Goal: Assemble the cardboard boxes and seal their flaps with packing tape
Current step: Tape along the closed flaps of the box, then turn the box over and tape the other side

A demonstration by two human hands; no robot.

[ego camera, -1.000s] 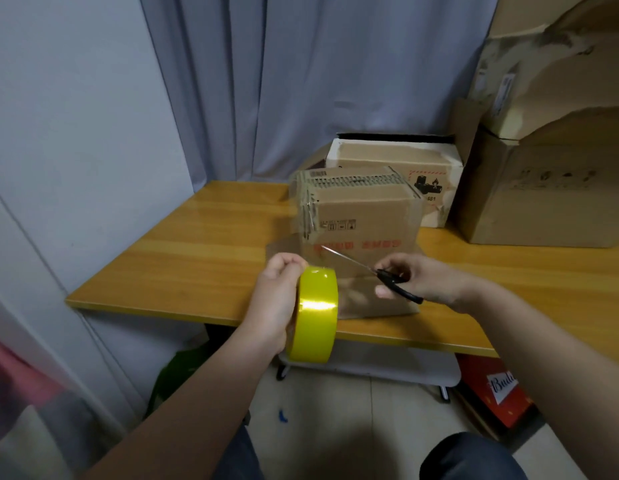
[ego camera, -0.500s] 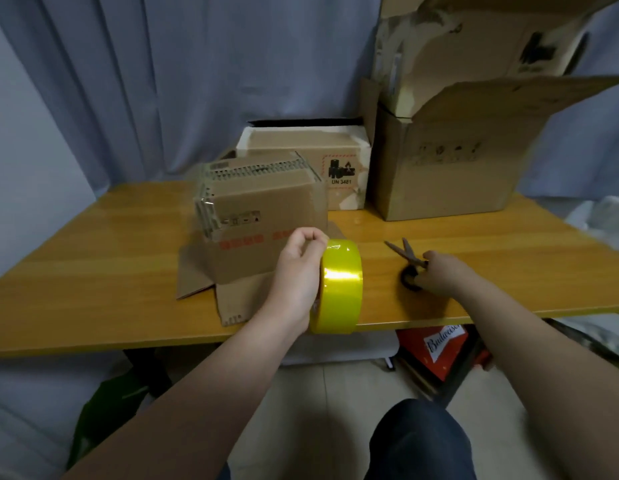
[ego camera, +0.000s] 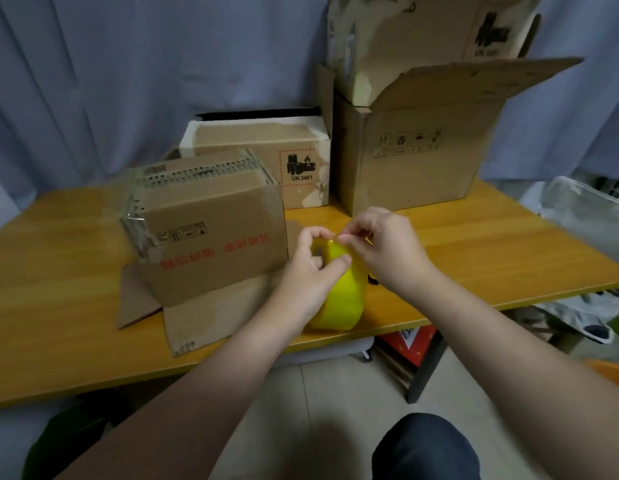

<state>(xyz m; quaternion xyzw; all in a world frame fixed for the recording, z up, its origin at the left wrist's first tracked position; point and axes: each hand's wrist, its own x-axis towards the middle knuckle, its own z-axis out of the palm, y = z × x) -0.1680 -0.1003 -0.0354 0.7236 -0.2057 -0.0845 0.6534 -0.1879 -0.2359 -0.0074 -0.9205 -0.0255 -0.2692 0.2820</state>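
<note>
A brown cardboard box (ego camera: 211,230) with red print lies on its side on the wooden table (ego camera: 58,292), its lower flaps (ego camera: 204,320) spread flat toward me. Right of it, my left hand (ego camera: 311,271) grips a yellow roll of packing tape (ego camera: 346,299) held on edge over the table's front edge. My right hand (ego camera: 384,247) pinches at the top of the roll, fingertips at the tape's surface. The scissors (ego camera: 372,279) lie on the table behind my right wrist, mostly hidden.
Behind stands a white-edged box (ego camera: 266,147) with a UN 3481 label. A tall open box (ego camera: 415,157) holds another box (ego camera: 422,32) at the back right. A curtain hangs behind. A white bag (ego camera: 588,216) lies right; a red carton (ego camera: 408,337) sits under the table.
My right hand has let go of the scissors, which now lie on the table, and come over to the tape roll. The view swung to the right.
</note>
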